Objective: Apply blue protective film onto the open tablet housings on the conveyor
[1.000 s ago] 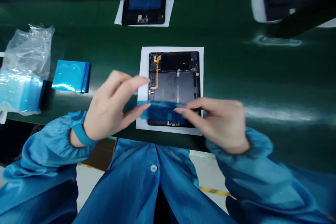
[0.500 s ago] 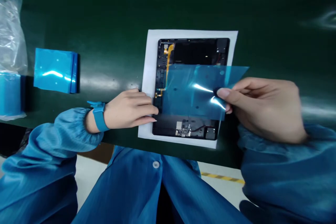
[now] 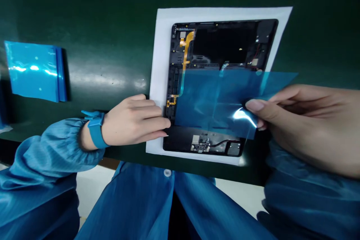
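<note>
An opened black tablet chassis (image 3: 222,41) with an orange flex cable lies on a white sheet (image 3: 160,45) on the green bench. My right hand (image 3: 306,123) pinches the right edge of a clear blue film (image 3: 213,101), which hovers over the chassis's middle. My left hand (image 3: 132,120) rests with its fingers together, the tips pressing the chassis's left edge and the white sheet. Both arms wear blue sleeves, and the left wrist has a blue strap.
A stack of blue film sheets (image 3: 33,71) lies on the green bench (image 3: 98,18) at the left. The bench's front edge runs just below the white sheet, with my blue coat and the pale floor beneath.
Both hands first held the film over the chassis's lower end; my left hand let go and pressed the chassis's left edge. The right hand keeps the film over the middle. The view has moved closer.
</note>
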A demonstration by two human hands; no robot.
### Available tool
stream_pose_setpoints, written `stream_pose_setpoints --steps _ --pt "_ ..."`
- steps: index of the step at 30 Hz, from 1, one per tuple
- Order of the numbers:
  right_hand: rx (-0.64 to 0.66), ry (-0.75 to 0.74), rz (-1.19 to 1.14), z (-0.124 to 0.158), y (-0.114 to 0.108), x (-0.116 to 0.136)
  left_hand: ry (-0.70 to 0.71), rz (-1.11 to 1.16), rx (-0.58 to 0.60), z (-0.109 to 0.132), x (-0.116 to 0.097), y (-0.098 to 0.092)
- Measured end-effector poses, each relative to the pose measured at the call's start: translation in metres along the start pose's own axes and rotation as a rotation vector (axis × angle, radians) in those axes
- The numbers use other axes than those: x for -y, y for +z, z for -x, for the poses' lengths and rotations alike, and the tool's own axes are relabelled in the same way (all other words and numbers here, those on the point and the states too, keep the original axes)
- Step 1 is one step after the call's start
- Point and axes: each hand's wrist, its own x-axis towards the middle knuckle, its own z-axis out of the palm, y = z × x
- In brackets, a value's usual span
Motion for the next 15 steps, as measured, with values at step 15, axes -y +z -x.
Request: stream_pose_setpoints --steps 15 --pt "-0.006 -0.024 -0.013 -0.0011 -0.0003 -0.0036 -0.004 0.033 0.007 0.0 0.0011 -0.0001"
